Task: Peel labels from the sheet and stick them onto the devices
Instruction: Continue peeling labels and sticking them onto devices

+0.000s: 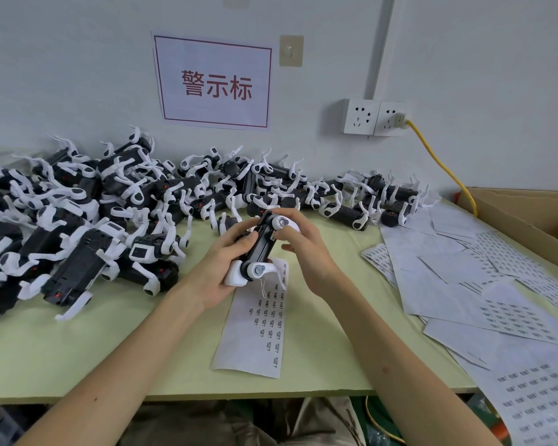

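Note:
A black and white robot-dog device [261, 249] is held above the pale green table [78, 349], belly side turned toward me. My left hand [221, 268] grips its body from the left, fingers curled round it. My right hand [298, 249] holds the far end of the device by its white leg joint, thumb and fingers pressed against the black body. Directly under the device lies a narrow label sheet [255, 323] with small printed labels on it. I cannot tell whether a label is on my fingertips.
A large heap of black and white devices [116, 201] fills the left and back of the table. Loose label sheets [484, 284] spread over the right side. A cardboard box [529, 214] stands at the far right, with a yellow cable [442, 162] running to wall sockets.

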